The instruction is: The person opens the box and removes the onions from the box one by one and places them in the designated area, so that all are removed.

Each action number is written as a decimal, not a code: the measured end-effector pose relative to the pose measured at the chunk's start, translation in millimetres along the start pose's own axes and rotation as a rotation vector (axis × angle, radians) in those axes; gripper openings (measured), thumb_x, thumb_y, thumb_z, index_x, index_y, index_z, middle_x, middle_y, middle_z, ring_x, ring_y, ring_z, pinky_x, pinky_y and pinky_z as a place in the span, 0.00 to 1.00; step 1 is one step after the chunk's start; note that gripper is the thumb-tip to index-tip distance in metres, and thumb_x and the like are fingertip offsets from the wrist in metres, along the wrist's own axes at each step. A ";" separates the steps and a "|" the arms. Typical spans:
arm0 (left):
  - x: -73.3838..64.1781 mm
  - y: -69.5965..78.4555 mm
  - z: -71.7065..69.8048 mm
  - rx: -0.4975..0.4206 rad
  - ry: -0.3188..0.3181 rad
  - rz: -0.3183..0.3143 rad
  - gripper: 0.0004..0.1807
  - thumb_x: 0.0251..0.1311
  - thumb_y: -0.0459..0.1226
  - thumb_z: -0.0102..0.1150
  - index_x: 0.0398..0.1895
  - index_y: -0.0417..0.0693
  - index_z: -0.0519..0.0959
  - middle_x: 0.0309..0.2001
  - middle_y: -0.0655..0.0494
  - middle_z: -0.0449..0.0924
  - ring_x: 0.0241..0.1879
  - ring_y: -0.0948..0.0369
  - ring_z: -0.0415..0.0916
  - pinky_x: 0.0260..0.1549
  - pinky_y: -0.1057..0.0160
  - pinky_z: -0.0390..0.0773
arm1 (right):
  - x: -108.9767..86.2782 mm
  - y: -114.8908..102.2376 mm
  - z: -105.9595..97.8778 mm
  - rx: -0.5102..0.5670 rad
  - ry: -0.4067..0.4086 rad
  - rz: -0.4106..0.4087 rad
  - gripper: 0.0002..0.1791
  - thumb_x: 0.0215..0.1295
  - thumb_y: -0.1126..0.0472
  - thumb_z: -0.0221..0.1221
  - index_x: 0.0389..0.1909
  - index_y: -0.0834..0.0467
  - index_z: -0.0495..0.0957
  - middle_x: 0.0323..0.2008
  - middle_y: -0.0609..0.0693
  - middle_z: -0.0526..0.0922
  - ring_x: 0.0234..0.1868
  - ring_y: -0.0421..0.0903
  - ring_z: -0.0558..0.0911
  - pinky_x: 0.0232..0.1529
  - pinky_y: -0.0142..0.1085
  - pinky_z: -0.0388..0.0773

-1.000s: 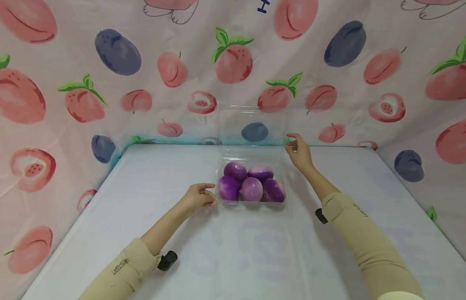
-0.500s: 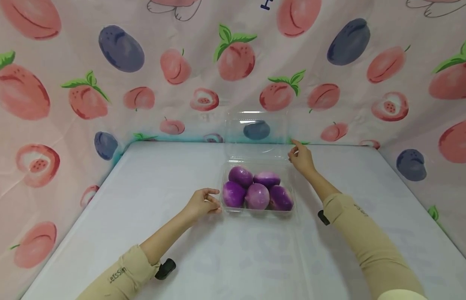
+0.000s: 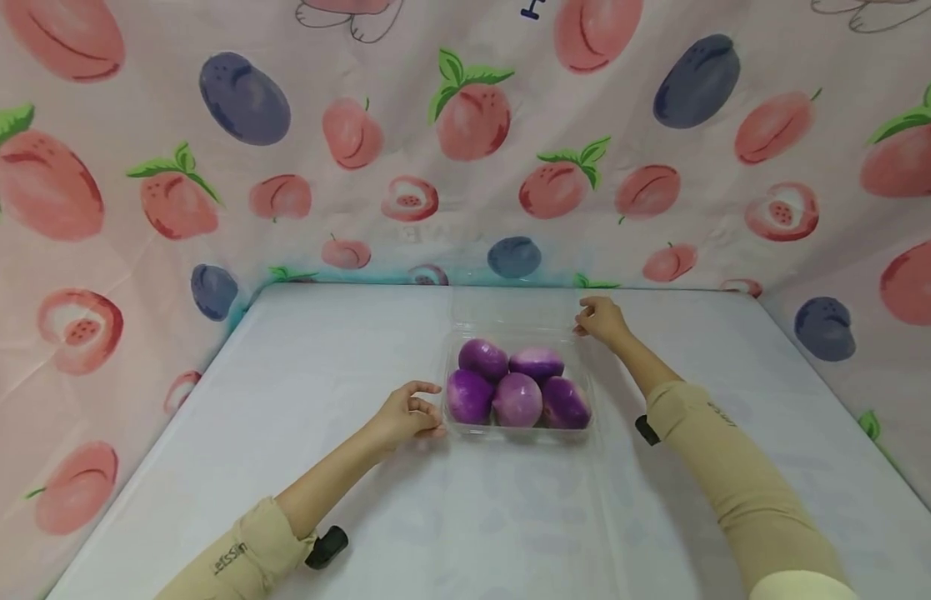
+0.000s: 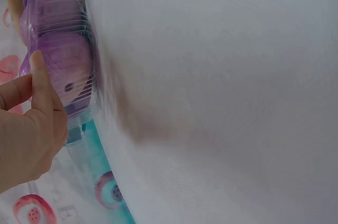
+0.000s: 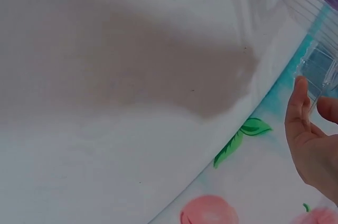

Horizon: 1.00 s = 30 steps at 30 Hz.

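Observation:
A clear plastic clamshell box stands on the white table with several shiny purple onions inside. Its see-through lid is raised on the far side, hinged at the back rim. My left hand is at the box's left side; in the left wrist view its fingertips hold the edge beside the onions. At the lid's right edge, my right hand pinches the plastic between thumb and fingers, as the right wrist view shows next to the lid.
White cloth covers the table. A fruit-printed curtain rises right behind the far table edge and along both sides. A small black device is strapped under each sleeve cuff.
The box has come slightly nearer and to the right in view, with the left hand beside it. The lid's top edge and the right hand now stand lower in view.

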State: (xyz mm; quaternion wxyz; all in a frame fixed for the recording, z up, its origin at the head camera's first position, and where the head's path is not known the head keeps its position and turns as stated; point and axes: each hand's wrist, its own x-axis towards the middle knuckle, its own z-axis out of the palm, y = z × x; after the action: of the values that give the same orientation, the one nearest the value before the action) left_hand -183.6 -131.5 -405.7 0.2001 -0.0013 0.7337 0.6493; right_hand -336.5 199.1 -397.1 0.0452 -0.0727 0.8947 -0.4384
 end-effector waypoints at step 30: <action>-2.3 -4.4 -9.2 -0.110 -0.077 -0.016 0.27 0.62 0.22 0.47 0.64 0.31 0.55 0.28 0.57 0.73 0.30 0.65 0.79 0.40 0.69 0.85 | -11.5 -7.8 4.1 -0.225 0.138 -0.117 0.18 0.66 0.67 0.48 0.51 0.75 0.72 0.44 0.73 0.77 0.43 0.65 0.77 0.40 0.51 0.79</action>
State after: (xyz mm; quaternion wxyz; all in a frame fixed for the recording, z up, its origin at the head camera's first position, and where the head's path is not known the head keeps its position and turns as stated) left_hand -182.9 -141.6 -408.5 0.2332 0.0069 0.6886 0.6866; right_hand -323.8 193.2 -393.2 -0.0504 -0.0989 0.9334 -0.3411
